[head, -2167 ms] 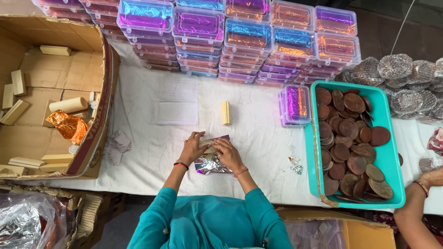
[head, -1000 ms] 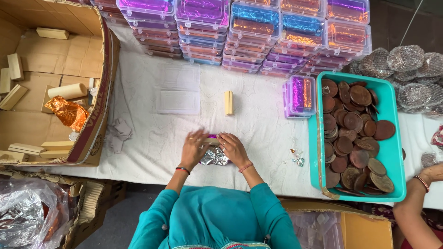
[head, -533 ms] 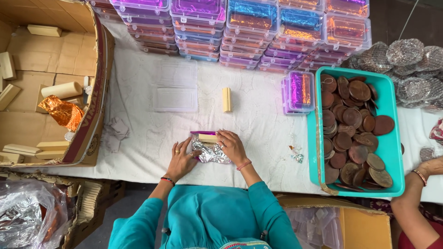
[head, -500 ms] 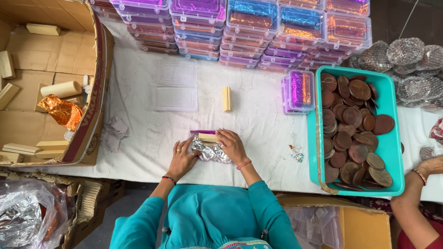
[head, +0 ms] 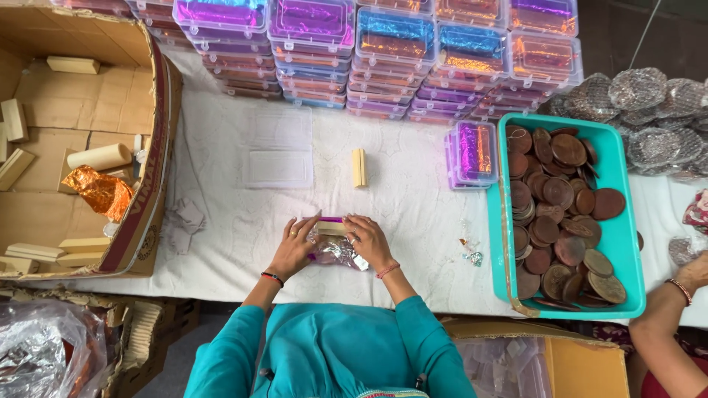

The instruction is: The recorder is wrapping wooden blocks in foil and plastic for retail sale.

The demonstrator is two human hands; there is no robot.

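A small tan bar (head: 332, 228) lies on a crinkled sheet of purple and silver foil (head: 338, 252) on the white cloth. My left hand (head: 295, 249) presses the foil and bar from the left. From the right, my right hand (head: 366, 239) holds the same bar and foil, fingers curled over them. Another bare tan bar (head: 359, 167) lies further out on the cloth, apart from both hands. An empty clear plastic box (head: 279, 169) sits to its left.
Stacks of clear boxes with coloured foil bars (head: 383, 51) line the far edge. A teal tray (head: 619, 236) of brown discs stands right, one small box (head: 472, 153) beside it. A cardboard carton (head: 74, 140) with tan bars sits left. Another person's hand (head: 689, 276) is at right.
My hands spread apart and then closed in again on the foil. The bar now lies on the sheet with both hands folding foil around it.
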